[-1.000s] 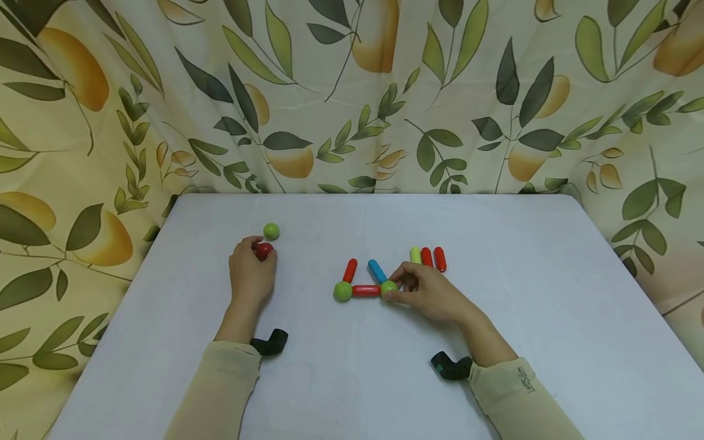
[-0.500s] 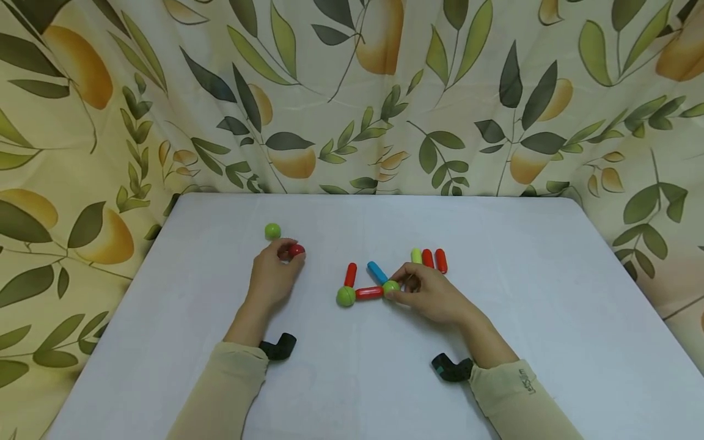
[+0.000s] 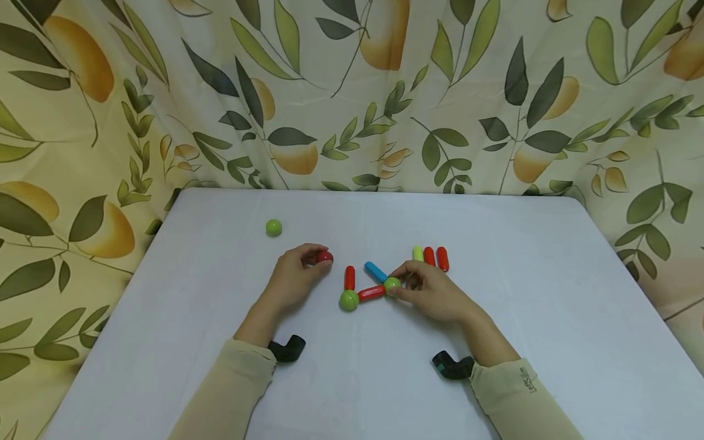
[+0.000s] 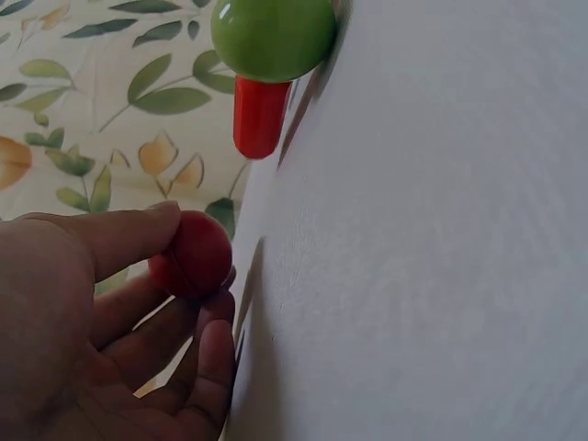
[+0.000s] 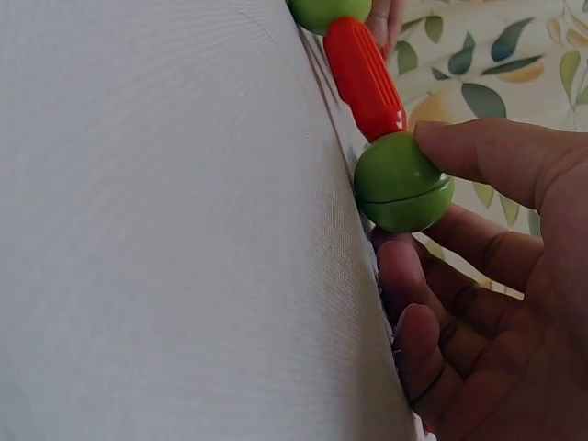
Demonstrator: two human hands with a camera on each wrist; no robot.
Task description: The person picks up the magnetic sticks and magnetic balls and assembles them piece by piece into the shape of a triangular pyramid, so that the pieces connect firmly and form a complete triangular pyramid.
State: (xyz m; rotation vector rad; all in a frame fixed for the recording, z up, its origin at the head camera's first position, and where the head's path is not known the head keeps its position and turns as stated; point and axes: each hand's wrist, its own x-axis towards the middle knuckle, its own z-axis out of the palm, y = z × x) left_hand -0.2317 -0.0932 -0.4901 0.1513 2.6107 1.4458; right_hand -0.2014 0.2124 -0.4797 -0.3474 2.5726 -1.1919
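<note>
My left hand [image 3: 294,278] pinches a red ball [image 3: 324,257] between thumb and fingers, left of a joined piece made of balls and rods. That piece has a green ball [image 3: 349,300] with a red rod [image 3: 349,278] pointing away from me. A second red rod [image 3: 371,293] links it to another green ball [image 3: 392,285], from which a blue rod [image 3: 376,272] slants back and left. My right hand [image 3: 431,290] grips this second green ball; in the right wrist view the thumb [image 5: 478,152] presses on its top.
A loose green ball [image 3: 274,228] lies at the back left of the white table [image 3: 352,379]. Behind my right hand sit a yellow-green rod [image 3: 418,253] and two red rods [image 3: 436,259] side by side. A patterned curtain [image 3: 352,98] hangs beyond the table's far edge.
My left hand has carried the red ball rightward, away from the loose green ball and close to the joined piece. The piece has turned slightly, its left end nearer me, while my right hand keeps its grip.
</note>
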